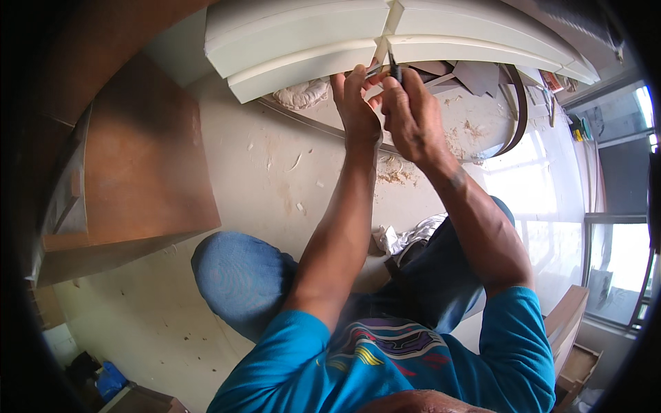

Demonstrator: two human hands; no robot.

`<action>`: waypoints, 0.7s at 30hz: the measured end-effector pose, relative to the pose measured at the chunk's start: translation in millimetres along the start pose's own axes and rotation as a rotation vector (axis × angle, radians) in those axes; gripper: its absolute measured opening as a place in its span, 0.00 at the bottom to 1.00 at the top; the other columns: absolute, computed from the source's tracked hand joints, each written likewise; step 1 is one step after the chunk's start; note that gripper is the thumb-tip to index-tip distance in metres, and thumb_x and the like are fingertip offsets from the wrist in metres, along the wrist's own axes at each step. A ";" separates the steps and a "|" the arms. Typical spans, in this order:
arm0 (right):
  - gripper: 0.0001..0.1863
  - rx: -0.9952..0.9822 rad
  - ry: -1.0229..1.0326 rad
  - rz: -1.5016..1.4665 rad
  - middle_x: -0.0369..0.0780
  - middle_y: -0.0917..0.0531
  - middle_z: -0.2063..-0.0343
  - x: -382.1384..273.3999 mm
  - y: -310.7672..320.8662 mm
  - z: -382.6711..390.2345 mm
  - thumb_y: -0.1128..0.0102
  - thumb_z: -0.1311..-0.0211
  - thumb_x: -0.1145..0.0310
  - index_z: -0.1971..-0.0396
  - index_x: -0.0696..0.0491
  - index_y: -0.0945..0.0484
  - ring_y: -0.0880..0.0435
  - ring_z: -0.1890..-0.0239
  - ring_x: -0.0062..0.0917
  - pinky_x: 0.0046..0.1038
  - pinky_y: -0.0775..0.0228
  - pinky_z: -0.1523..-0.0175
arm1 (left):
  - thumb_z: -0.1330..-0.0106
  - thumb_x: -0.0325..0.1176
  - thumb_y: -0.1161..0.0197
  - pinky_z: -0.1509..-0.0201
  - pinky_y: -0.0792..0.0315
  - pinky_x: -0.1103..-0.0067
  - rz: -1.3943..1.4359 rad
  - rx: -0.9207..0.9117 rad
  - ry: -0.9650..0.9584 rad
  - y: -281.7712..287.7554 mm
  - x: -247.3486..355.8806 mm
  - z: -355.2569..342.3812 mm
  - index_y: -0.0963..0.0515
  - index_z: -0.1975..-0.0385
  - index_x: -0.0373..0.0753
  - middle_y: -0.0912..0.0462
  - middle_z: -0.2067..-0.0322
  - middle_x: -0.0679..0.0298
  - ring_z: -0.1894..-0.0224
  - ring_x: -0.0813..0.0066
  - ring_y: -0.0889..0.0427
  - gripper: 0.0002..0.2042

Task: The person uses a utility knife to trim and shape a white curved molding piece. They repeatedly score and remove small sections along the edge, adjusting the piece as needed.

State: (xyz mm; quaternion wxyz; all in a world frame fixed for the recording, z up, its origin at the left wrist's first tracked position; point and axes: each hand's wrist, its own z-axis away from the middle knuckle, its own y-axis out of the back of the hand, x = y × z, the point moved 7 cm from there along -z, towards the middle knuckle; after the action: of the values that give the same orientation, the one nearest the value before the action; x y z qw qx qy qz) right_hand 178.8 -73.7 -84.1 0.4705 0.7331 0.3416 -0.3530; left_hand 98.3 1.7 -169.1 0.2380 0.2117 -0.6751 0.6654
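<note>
My right hand (413, 113) is closed around a slim black-handled tool (395, 69) with a narrow dark tip pointing up; its exact kind is not clear. That tip meets the gap between two panels of a cream-white cabinet piece (310, 62) in front of me. Close beside it, my left hand (358, 107) is raised to the piece's lower edge, fingers bent inward. Something small and shiny shows near those fingertips, but I cannot make it out.
A brown wooden cabinet (148, 151) stands at left. Wood shavings (396, 172) litter the pale floor (268, 179). Beneath the white piece lie a cream bundle (303, 94), dark sheet offcuts (476, 77) and a curved dark strip (520, 113). A crumpled white cloth (396, 239) is near my knees.
</note>
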 end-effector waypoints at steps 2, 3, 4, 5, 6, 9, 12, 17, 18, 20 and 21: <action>0.12 0.073 0.213 0.087 0.57 0.19 0.71 -5.5 -6.3 -3.4 0.46 0.19 0.64 0.56 0.60 0.25 0.16 0.67 0.56 0.52 0.26 0.64 | 0.28 0.43 0.31 0.44 0.22 0.70 0.072 -0.249 -0.002 -10.2 6.4 -7.5 0.31 0.34 0.33 0.22 0.44 0.57 0.44 0.70 0.21 0.29; 0.12 0.092 0.275 0.154 0.58 0.19 0.69 -6.0 -8.4 -4.5 0.45 0.19 0.64 0.55 0.60 0.25 0.16 0.66 0.58 0.52 0.25 0.64 | 0.29 0.42 0.29 0.42 0.23 0.70 0.046 -0.303 0.006 -13.4 10.1 -8.1 0.30 0.34 0.33 0.22 0.44 0.58 0.43 0.71 0.21 0.30; 0.13 0.117 0.336 0.222 0.59 0.19 0.67 -6.2 -9.9 -5.4 0.45 0.19 0.64 0.55 0.60 0.26 0.16 0.66 0.59 0.53 0.25 0.63 | 0.30 0.41 0.27 0.39 0.24 0.71 0.020 -0.357 0.014 -16.5 13.3 -7.3 0.30 0.34 0.34 0.21 0.44 0.58 0.43 0.71 0.21 0.30; 0.13 0.132 0.310 0.271 0.59 0.19 0.66 0.1 -12.3 -7.2 0.45 0.19 0.63 0.54 0.60 0.26 0.16 0.65 0.60 0.54 0.25 0.63 | 0.30 0.41 0.26 0.43 0.25 0.73 -0.023 -0.362 0.000 -20.2 16.6 -4.7 0.26 0.40 0.35 0.21 0.49 0.62 0.48 0.74 0.21 0.26; 0.13 0.152 0.290 0.265 0.60 0.19 0.66 5.3 -13.2 -8.9 0.45 0.19 0.63 0.54 0.60 0.26 0.17 0.64 0.61 0.54 0.25 0.63 | 0.31 0.42 0.26 0.46 0.26 0.76 -0.066 -0.369 -0.016 -24.5 20.1 -3.1 0.23 0.45 0.37 0.21 0.54 0.66 0.52 0.77 0.22 0.22; 0.14 0.211 0.247 0.135 0.60 0.19 0.65 16.0 -16.4 -13.0 0.46 0.19 0.62 0.52 0.60 0.28 0.17 0.63 0.64 0.55 0.25 0.63 | 0.32 0.42 0.24 0.50 0.28 0.80 -0.143 -0.369 -0.068 -30.3 26.9 -1.5 0.20 0.50 0.38 0.21 0.60 0.71 0.58 0.81 0.23 0.19; 0.13 0.238 0.264 0.124 0.60 0.17 0.64 18.7 -17.0 -14.4 0.47 0.18 0.62 0.52 0.59 0.28 0.17 0.63 0.65 0.56 0.25 0.62 | 0.35 0.39 0.22 0.49 0.27 0.80 -0.125 -0.384 -0.001 -28.3 23.1 -2.8 0.20 0.48 0.38 0.20 0.59 0.70 0.57 0.80 0.22 0.21; 0.13 0.254 0.266 0.106 0.59 0.17 0.65 24.3 -14.2 -14.9 0.47 0.18 0.63 0.52 0.59 0.28 0.17 0.62 0.64 0.55 0.25 0.62 | 0.35 0.37 0.22 0.52 0.27 0.80 -0.139 -0.337 -0.031 -33.1 24.7 -1.0 0.19 0.50 0.38 0.21 0.61 0.71 0.60 0.82 0.23 0.18; 0.13 0.255 0.273 0.112 0.59 0.17 0.65 22.8 -14.1 -14.7 0.47 0.18 0.63 0.52 0.59 0.28 0.17 0.62 0.64 0.55 0.25 0.62 | 0.36 0.36 0.22 0.53 0.27 0.80 -0.143 -0.327 -0.034 -32.7 25.2 -0.5 0.19 0.51 0.38 0.21 0.62 0.71 0.61 0.82 0.23 0.17; 0.13 0.253 0.270 0.110 0.59 0.16 0.66 21.0 -13.9 -15.1 0.47 0.18 0.63 0.52 0.59 0.28 0.17 0.62 0.64 0.55 0.25 0.62 | 0.36 0.36 0.22 0.55 0.28 0.80 -0.162 -0.320 -0.029 -29.4 22.1 -4.5 0.18 0.54 0.39 0.21 0.64 0.72 0.63 0.83 0.24 0.16; 0.13 0.251 0.262 0.101 0.59 0.16 0.66 21.2 -14.0 -15.8 0.47 0.18 0.63 0.52 0.59 0.28 0.16 0.62 0.64 0.55 0.24 0.61 | 0.36 0.35 0.22 0.53 0.27 0.80 -0.164 -0.311 -0.022 -26.8 20.2 -5.7 0.17 0.53 0.38 0.20 0.63 0.71 0.61 0.81 0.22 0.16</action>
State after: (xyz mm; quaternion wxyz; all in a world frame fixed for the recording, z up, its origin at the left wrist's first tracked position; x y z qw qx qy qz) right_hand 181.1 -50.8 -103.3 0.3441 0.8419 0.3158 -0.2704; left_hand 98.6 7.3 -135.5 0.3142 0.2339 -0.7528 0.5290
